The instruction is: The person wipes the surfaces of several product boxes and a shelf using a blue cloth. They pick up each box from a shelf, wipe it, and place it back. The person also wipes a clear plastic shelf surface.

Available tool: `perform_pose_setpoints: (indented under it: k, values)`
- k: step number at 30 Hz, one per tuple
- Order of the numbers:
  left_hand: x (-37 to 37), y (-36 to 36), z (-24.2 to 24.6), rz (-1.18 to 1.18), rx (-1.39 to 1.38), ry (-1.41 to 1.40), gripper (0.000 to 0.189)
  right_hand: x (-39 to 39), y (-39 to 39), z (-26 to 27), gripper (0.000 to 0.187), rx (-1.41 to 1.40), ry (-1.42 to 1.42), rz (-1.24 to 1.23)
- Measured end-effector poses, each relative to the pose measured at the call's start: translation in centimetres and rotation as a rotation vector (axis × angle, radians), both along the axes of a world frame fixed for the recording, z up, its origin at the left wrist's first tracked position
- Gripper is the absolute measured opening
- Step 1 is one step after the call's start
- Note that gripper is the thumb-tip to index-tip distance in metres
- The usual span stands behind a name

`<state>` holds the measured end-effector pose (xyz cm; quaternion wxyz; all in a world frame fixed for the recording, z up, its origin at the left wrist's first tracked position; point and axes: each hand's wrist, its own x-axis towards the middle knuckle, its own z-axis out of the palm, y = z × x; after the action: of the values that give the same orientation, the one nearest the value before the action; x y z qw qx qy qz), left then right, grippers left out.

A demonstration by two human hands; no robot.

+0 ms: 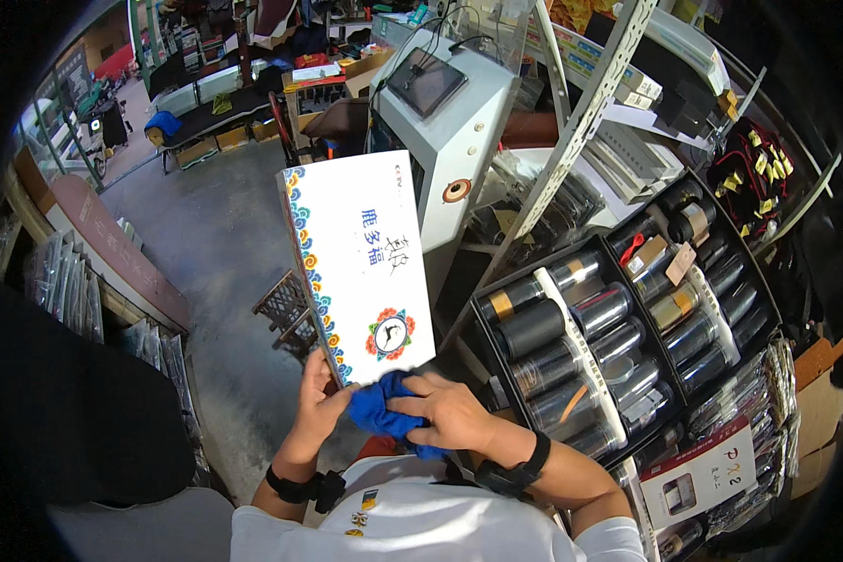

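Observation:
A flat white box with a colourful cloud-pattern border and a round deer emblem is held up in front of my chest. It bears printed and handwritten characters. My left hand grips its lower left corner, thumb on the front face. Bunched in my right hand is a blue cloth, pressed against the box's lower edge. The cloth covers part of that edge, and some of my right fingers are hidden in its folds.
To the right stand black trays of clear-wrapped cylinders, beside a perforated metal upright. A grey machine with a dark screen stands beyond the box. A small bamboo stool is on the floor; wrapped packets line the left.

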<state>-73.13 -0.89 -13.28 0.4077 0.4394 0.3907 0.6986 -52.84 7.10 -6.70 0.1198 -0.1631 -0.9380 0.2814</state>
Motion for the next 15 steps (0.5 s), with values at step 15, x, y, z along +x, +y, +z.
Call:
perform_pose_setpoints:
  k: [15]
  values:
    - [0.6, 0.5, 0.2, -0.181, -0.086, -0.369, 0.074, 6.7, 1.7, 3.2, 0.049, -1.002, 0.901, -0.28]
